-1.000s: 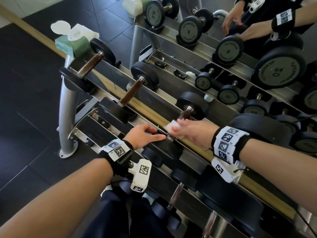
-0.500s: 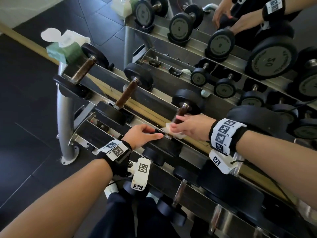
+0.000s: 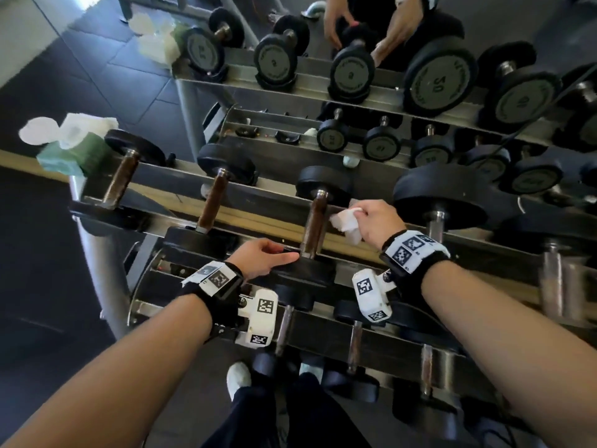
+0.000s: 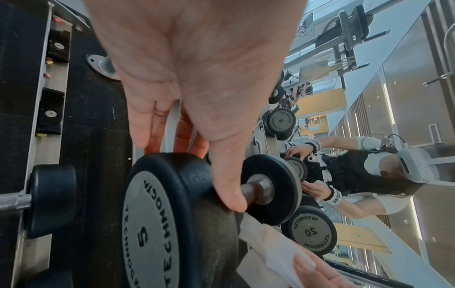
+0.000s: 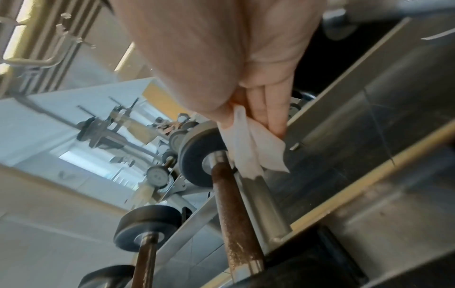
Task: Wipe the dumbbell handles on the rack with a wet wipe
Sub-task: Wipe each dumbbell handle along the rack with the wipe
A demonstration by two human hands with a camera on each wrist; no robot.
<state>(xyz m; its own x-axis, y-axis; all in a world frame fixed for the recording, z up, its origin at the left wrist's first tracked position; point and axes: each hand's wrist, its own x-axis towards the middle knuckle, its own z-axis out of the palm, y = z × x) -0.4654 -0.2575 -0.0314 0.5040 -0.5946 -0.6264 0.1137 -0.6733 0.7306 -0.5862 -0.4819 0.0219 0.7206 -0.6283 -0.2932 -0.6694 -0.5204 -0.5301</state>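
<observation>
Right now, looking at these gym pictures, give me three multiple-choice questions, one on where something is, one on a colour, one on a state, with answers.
1. Where is the pack of wipes?
A. on the left end of the rack
B. on the floor
C. in the left hand

2. What colour is the wet wipe?
A. blue
B. white
C. black

3. What is the right hand doing?
A. resting flat on the rack
B. gripping a dumbbell plate
C. pinching the wet wipe beside the handle

Answers:
1 A, the head view shows the green pack beside the leftmost dumbbell.
2 B, it shows white in the head and right wrist views.
3 C, fingers and thumb clamp the wipe just right of the brown handle, while the left hand rests on that dumbbell's near plate.
</observation>
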